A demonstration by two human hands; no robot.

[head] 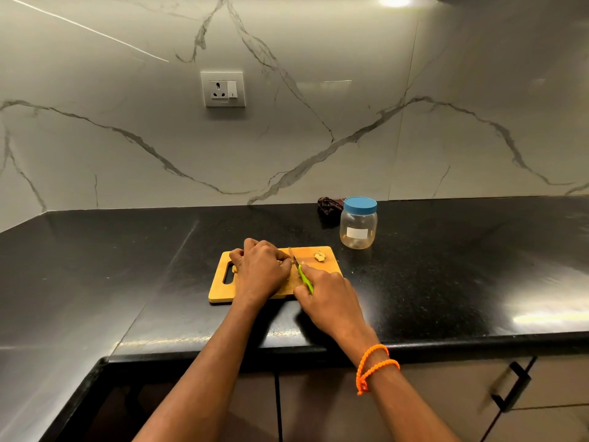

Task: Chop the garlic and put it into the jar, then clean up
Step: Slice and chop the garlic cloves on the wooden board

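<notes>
1. Garlic (319, 256) sat as a small pale clump near the far right corner of my wooden chopping board (330, 266), clear of both my hands.
2. My left hand (261, 269) lay knuckles-up across the middle of the board, fingers curled downward with their tips tucked under; something pale showed at my fingertips beside the blade, too small for me to tell what it was, and I could not tell whether my fingers truly pinched it.
3. Another pale bit (234, 268) peeked out by the board's handle slot, just left of that hand.
4. My right hand (328, 298) had its fingers wrapped round the green handle of the knife (301, 272), with my forefinger stretched along the top of it.
5. The blade pointed away from me, running just beside my left knuckles, its tip towards the board's far edge.
6. The clear plastic jar (358, 224) stood upright on the black countertop (127, 266), beyond the board's right corner and apart from it, its blue lid (360, 205) on.
7. A dark crumpled cloth (328, 207) lay just behind the jar against the marble wall.
8. An orange bead bracelet (374, 366) circled my right wrist.
</notes>
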